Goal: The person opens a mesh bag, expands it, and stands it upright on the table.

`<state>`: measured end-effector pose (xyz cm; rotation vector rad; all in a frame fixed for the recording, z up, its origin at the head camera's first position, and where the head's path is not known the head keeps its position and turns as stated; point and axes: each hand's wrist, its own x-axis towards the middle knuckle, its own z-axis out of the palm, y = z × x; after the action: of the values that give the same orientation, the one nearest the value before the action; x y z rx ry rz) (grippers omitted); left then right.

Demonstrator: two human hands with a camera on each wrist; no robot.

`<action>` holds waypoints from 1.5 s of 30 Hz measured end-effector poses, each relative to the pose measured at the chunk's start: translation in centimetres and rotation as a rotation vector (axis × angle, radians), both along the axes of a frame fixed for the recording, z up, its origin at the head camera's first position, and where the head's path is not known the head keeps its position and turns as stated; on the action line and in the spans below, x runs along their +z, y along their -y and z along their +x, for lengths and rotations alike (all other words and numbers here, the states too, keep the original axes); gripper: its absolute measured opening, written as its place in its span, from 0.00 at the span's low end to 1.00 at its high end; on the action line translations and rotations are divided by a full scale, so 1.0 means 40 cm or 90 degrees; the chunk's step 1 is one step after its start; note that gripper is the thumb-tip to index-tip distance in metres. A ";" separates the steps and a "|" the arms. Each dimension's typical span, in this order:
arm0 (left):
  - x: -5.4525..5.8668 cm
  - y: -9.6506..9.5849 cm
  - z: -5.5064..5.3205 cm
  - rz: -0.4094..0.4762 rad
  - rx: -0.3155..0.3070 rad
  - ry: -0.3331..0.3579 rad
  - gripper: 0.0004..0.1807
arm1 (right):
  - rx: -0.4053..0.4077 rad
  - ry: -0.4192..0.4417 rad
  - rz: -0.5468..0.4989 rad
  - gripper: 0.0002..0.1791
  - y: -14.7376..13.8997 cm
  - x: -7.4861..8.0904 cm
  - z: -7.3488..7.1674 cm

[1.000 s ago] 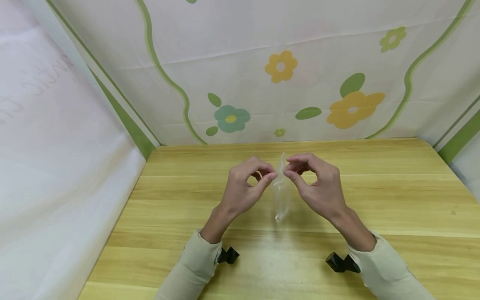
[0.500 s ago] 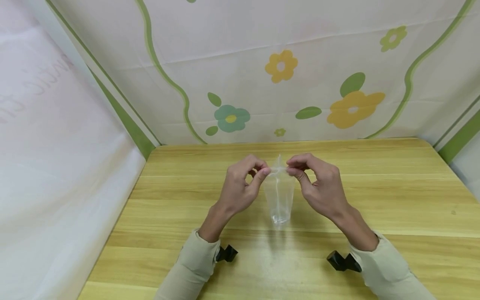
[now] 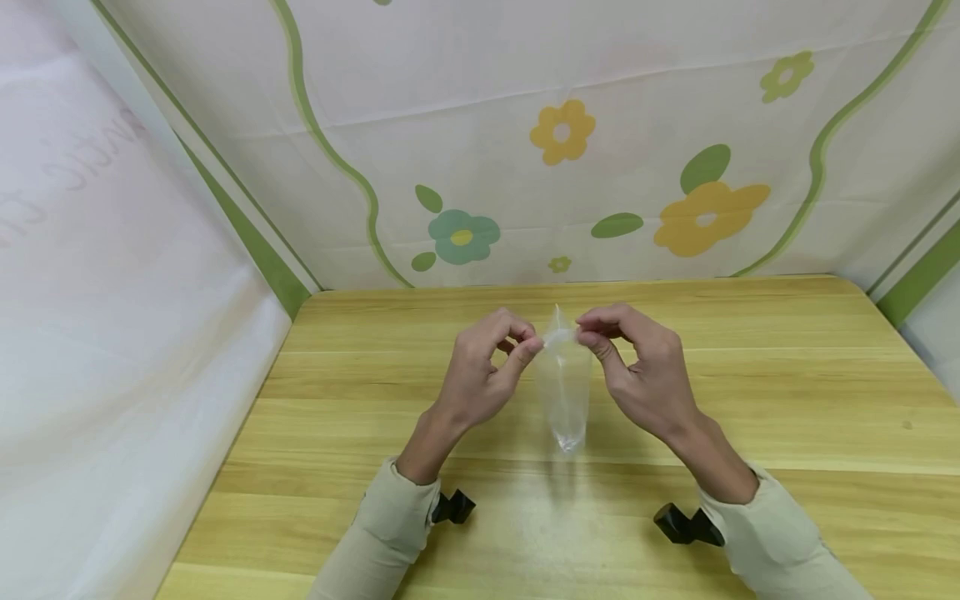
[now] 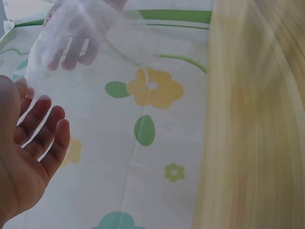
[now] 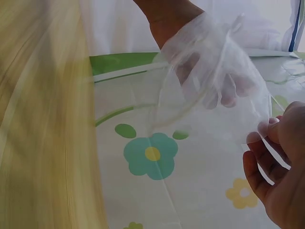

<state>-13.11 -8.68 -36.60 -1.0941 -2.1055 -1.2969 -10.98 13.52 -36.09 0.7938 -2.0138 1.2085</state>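
A clear plastic bag [image 3: 564, 392] hangs between my two hands above the table, its upper edge spread apart and its lower end narrowing downward. With thumb and forefinger my left hand [image 3: 483, 367] pinches the bag's left upper edge. My right hand [image 3: 641, 362] pinches the opposite edge the same way. Through the see-through film of the bag [image 4: 102, 33] the other hand shows in the left wrist view. In the right wrist view the bag [image 5: 209, 95] bulges out, with the left hand visible behind it. The remaining fingers of both hands curve loosely.
Below lies a wood-grain table [image 3: 337, 467] whose far edge meets a white curtain [image 3: 480, 100] printed with flowers. Another white curtain [image 3: 112, 333] hangs along the left side. Black camera mounts [image 3: 453, 507] stick out from the sleeve cuffs.
The hands have moved slightly apart since a second ago, and the bag's mouth has spread wider. In the last half second the bag's lower end has swung a little to the right.
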 end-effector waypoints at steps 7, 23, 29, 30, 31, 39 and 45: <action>0.001 -0.002 0.003 -0.004 -0.028 0.040 0.10 | 0.013 0.000 -0.060 0.08 0.007 0.001 0.004; 0.011 0.001 0.005 0.016 0.004 0.004 0.01 | 0.053 0.055 -0.056 0.21 0.000 0.002 0.003; 0.015 0.006 0.002 0.023 0.033 -0.022 0.04 | 0.044 -0.008 -0.063 0.13 -0.005 0.007 -0.003; 0.015 0.007 0.002 0.023 0.036 -0.025 0.04 | 0.043 -0.014 -0.061 0.13 -0.005 0.007 -0.003; 0.016 0.007 0.001 0.024 0.038 -0.027 0.04 | 0.044 -0.016 -0.060 0.13 -0.006 0.008 -0.003; 0.016 0.009 -0.001 0.020 -0.006 -0.009 0.04 | 0.064 0.030 -0.048 0.18 -0.014 0.003 -0.005; 0.015 0.014 0.000 0.018 -0.038 0.020 0.03 | 0.070 0.076 -0.077 0.15 -0.020 0.013 -0.001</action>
<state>-13.12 -9.26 -35.99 -1.1396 -2.0860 -1.3759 -11.02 14.31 -35.56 0.7978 -1.9910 1.4567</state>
